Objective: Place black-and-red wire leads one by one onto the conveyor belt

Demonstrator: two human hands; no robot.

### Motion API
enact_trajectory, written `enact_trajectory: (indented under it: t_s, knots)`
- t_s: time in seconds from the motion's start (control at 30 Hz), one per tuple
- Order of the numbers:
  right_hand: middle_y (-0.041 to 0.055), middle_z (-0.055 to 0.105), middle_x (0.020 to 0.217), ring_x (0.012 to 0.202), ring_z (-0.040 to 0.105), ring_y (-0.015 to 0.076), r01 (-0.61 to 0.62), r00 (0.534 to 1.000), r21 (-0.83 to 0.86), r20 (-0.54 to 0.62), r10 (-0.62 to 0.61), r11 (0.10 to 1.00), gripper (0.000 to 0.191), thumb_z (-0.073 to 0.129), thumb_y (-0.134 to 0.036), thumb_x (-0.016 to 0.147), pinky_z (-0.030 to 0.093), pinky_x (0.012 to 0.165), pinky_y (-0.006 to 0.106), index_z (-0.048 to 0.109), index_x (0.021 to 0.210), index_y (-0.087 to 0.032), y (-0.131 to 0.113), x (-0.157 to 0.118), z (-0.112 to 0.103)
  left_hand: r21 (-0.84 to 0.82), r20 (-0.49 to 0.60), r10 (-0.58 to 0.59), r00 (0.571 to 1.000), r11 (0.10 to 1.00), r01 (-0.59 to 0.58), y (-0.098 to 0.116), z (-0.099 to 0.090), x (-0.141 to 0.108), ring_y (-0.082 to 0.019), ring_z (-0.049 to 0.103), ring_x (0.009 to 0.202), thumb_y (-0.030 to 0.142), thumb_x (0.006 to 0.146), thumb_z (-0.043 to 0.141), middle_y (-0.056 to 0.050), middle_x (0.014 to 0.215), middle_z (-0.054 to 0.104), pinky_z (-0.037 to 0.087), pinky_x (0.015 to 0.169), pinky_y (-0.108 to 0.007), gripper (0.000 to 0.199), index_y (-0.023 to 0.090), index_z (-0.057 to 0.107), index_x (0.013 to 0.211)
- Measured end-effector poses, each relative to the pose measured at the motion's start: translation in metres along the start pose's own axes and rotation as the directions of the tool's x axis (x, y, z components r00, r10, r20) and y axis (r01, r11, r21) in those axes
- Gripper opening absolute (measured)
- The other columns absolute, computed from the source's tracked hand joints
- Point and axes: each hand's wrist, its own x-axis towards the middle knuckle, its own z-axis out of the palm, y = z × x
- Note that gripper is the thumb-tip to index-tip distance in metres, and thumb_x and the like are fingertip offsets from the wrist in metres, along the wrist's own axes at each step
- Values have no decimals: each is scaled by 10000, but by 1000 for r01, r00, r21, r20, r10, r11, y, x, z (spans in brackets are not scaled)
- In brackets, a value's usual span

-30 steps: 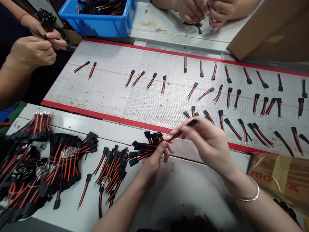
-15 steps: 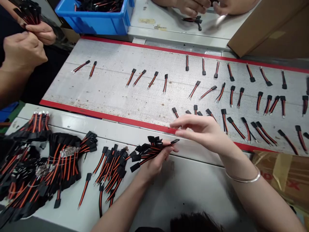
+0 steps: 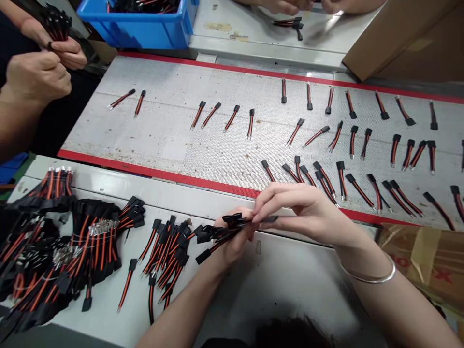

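Note:
My left hand is closed around a bunch of short red-and-black wire leads, their black connector ends fanning out to the left. My right hand, with a silver bangle at the wrist, meets it from the right. Its thumb and fingers pinch at a lead beside the bunch, and a dark connector end shows between the fingers. The fingers partly hide the bunch's right end. A loose pile of similar leads lies on the white worktop just left of my left hand.
A grey mesh conveyor belt with red edges carries several spread leads. Tied bundles of leads lie at the left. A blue bin stands at the back, cardboard boxes at the right. Two other people's hands work nearby.
My right hand has come down and left from over the belt's edge to the bunch, and its fingers have closed there. My left hand keeps hold of the leads.

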Motion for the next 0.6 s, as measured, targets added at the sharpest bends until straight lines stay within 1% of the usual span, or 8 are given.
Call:
enact_trajectory:
  t_s: [0.07, 0.13, 0.2, 0.27, 0.33, 0.43, 0.53, 0.6]
  knots:
    - [42, 733, 814, 694, 686, 145, -88, 986, 65, -137, 96, 994, 119, 688, -278, 940, 575, 647, 285, 738, 890, -182, 4, 1, -1, -47, -13, -48, 999, 998, 47, -1, 3, 0, -103, 413, 471, 505, 889, 671, 10, 641, 635, 360, 495, -282, 298, 216, 738, 859]
    - [-7, 661, 675, 505, 568, 97, -188, 925, 28, -332, 187, 982, 189, 632, -338, 968, 486, 510, 247, 709, 896, -181, 12, 3, -5, -125, -41, -75, 996, 990, 70, -2, 6, -1, -81, 342, 434, 529, 908, 630, 3, 692, 669, 292, 447, -274, 327, 215, 712, 953]
    - [-29, 587, 586, 454, 479, 89, -306, 848, -147, -492, 199, 941, 223, 612, -356, 964, 411, 478, 249, 706, 864, -180, 25, 4, -10, -210, -72, -83, 994, 975, 67, -3, 9, -1, -70, 302, 420, 532, 928, 578, 2, 667, 647, 259, 443, -277, 352, 197, 680, 895]
    - [-5, 593, 585, 513, 504, 120, -411, 799, -361, -585, 140, 837, 230, 611, -326, 941, 415, 538, 278, 708, 794, -177, 38, 5, -16, -258, -78, -103, 992, 963, 80, -2, 11, 0, -73, 289, 415, 519, 939, 539, 27, 540, 528, 254, 454, -280, 392, 182, 650, 771]
    - [33, 640, 652, 584, 548, 154, -461, 786, -512, -615, 65, 725, 194, 620, -282, 909, 436, 609, 311, 730, 794, -171, 49, 5, -20, -282, -89, -134, 987, 954, 104, 0, 12, 2, -75, 301, 412, 500, 927, 548, 47, 480, 430, 256, 455, -276, 398, 179, 631, 708]
    - [66, 672, 742, 618, 582, 170, -484, 773, -585, -634, 5, 650, 157, 649, -254, 879, 463, 664, 335, 768, 890, -153, 54, 5, -23, -309, -129, -172, 977, 943, 125, 1, 12, 4, -61, 355, 407, 481, 862, 646, 23, 581, 561, 256, 427, -260, 324, 179, 637, 742]
    - [61, 685, 766, 602, 574, 156, -461, 774, -540, -633, 21, 704, 153, 676, -282, 880, 473, 656, 331, 771, 911, -167, 43, 2, -23, -314, -122, -189, 974, 939, 143, 0, 11, 4, -49, 381, 392, 453, 829, 700, -1, 651, 656, 291, 417, -249, 287, 172, 668, 776]
    - [49, 690, 752, 617, 578, 153, -393, 836, -423, -534, 126, 817, 161, 689, -321, 891, 475, 627, 315, 766, 900, -180, 30, 1, -19, -320, -103, -179, 978, 937, 138, -1, 10, 3, -45, 381, 379, 429, 825, 714, -1, 621, 663, 307, 417, -243, 272, 165, 691, 763]
